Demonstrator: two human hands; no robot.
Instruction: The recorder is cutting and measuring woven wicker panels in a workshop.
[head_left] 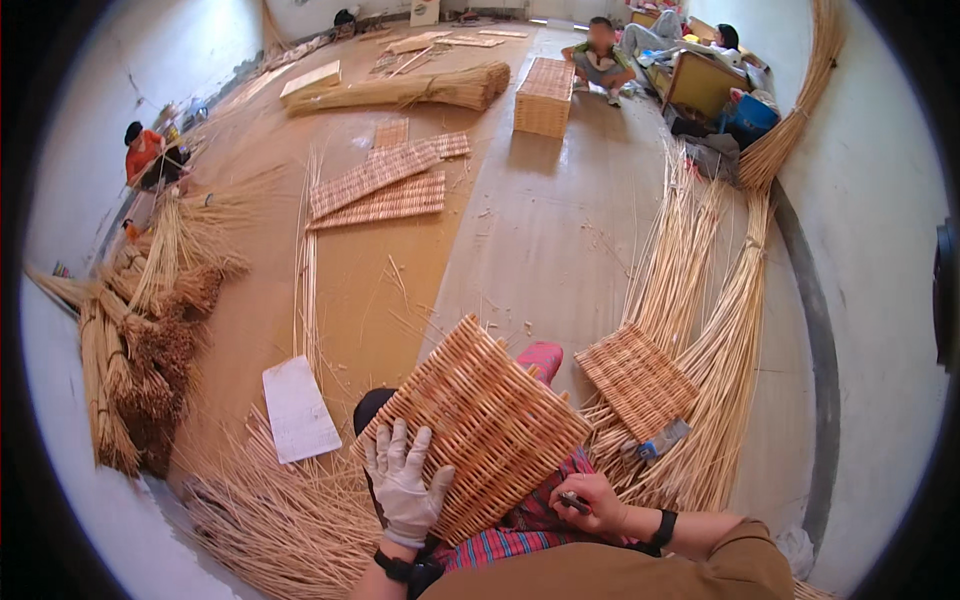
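A square woven wicker panel (480, 425) lies tilted across my lap, its weave light brown and orange. My left hand (408, 480), in a white glove, rests on the panel's left lower part with fingers spread flat. Bare and curled, my right hand (596, 503) grips a small dark hand tool (574, 501) just off the panel's lower right edge; its working end is too small to make out. Under the panel shows striped pink and blue cloth (510, 532) over my legs.
A smaller woven panel (637, 380) lies on long loose rods (735, 400) at my right. More rods (270, 520) spread at my left beside a white sheet (300, 408). Ahead are woven panels (385, 185), a wicker box (543, 97) and a crouching person (600, 62). Another person (150, 155) sits far left.
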